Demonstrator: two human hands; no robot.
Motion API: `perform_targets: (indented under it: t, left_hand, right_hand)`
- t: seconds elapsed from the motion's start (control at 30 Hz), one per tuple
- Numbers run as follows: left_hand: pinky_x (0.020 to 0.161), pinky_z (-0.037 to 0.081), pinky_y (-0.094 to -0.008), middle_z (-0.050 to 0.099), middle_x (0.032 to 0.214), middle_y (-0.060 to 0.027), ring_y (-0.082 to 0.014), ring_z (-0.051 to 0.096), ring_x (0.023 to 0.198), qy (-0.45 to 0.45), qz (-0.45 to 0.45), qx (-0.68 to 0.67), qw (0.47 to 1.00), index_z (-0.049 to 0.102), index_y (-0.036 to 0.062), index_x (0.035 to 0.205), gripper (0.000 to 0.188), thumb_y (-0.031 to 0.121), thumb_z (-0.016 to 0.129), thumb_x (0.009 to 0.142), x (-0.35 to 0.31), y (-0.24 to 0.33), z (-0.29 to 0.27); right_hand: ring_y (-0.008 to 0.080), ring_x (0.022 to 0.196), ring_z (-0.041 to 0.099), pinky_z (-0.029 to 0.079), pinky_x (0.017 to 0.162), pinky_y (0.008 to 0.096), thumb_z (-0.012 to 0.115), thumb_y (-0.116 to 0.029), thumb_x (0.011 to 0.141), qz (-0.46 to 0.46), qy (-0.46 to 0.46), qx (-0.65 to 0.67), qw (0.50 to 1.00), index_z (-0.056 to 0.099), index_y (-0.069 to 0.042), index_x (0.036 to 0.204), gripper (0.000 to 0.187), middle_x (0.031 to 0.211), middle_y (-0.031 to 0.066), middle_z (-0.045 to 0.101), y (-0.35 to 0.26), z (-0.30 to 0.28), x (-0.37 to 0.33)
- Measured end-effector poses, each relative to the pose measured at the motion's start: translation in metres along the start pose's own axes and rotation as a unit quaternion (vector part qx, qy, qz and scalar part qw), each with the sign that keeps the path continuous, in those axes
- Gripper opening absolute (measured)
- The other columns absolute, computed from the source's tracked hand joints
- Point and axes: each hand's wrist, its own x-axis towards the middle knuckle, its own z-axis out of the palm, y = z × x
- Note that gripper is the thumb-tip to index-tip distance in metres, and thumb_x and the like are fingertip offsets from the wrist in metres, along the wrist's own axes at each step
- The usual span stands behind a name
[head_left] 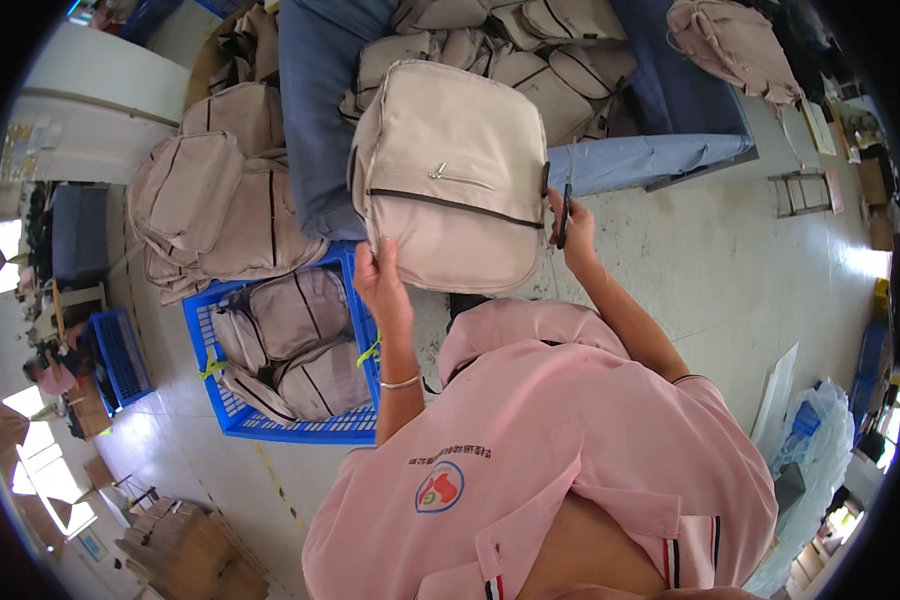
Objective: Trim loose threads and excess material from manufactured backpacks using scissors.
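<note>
OK so from where I'm standing, the left hand (385, 292) has its fingers (388, 256) pinched on the lower left edge of a beige backpack (460, 130), thumb up along the front side. The right hand (579, 240) has its fingers curled round the black handles of a pair of scissors (566, 207), right next to the bag's other edge. The blades seem to point away from the person, but they're too faint for me to tell how wide they stand, and I can't tell if any of those fingers touch the fabric too

The backpack itself is held up in front of the person, front panel showing, with a dark zip line running across it and a shorter zip with a metal pull above that. Just past it there's a big blue fabric-sided bin (700, 152) with a whole heap of similar bags (530, 85) in it

Over by the left forearm sits a blue plastic crate (290, 432) with more beige bags (305, 305) packed inside, and beyond the crate a bulky pile of backpacks (220, 215) is leaning beside the bin. Another pinkish backpack (735, 45) is off to the far right of the bin. Person's in a pink polo shirt (560, 420), pale floor (690, 250) all around, and a clear plastic bag (820, 440) is slumped near the right side
</note>
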Motion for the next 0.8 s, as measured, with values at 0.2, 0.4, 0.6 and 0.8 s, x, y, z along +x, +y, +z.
perform_targets:
  t: [0.2,0.4,0.6,0.8]
  left_hand:
    - [0.065,0.032,-0.0184,0.047,0.076,0.0098,-0.0007,0.038,0.073,-0.085,0.086,0.119,0.986,0.058,0.0096,0.08,0.019,0.016,0.065,0.096,0.048,0.106,-0.04]
    - [0.067,0.033,-0.0218,0.046,0.078,0.0036,-0.0072,0.042,0.074,-0.285,0.229,0.241,0.899,0.059,0.0018,0.085,0.011,0.007,0.068,0.087,0.118,0.233,-0.053]
    - [0.065,0.036,-0.0249,0.048,0.073,0.0006,-0.0093,0.045,0.071,-0.425,0.128,0.327,0.834,0.06,-0.0001,0.086,0.018,0.017,0.066,0.089,0.224,0.243,-0.006]
    - [0.076,0.048,-0.0344,0.066,0.086,-0.0131,-0.0257,0.065,0.083,-0.481,0.23,0.449,0.717,0.067,-0.001,0.095,0.021,0.018,0.066,0.086,0.331,0.076,0.069]
  right_hand:
    - [0.0113,0.06,0.042,0.041,0.058,0.0251,0.079,-0.029,0.085,-0.28,0.08,-0.071,0.954,0.058,-0.002,0.083,0.035,0.063,0.0015,0.05,-0.083,-0.001,-0.018]
    - [0.0157,0.083,0.064,0.051,0.078,0.0263,0.076,-0.005,0.08,-0.496,-0.036,-0.053,0.866,0.063,-0.004,0.119,0.041,0.098,0.0078,0.068,-0.193,0.044,-0.043]
    - [0.0224,0.079,0.066,0.05,0.072,0.0323,0.079,-0.006,0.074,-0.449,-0.119,-0.114,0.878,0.063,-0.005,0.102,0.032,0.092,0.0087,0.069,-0.189,0.095,-0.013]
    - [0.0148,0.061,0.054,0.044,0.058,0.0319,0.084,-0.012,0.069,-0.193,-0.129,-0.072,0.97,0.06,-0.001,0.084,0.03,0.068,0.0047,0.06,-0.093,0.12,0.066]
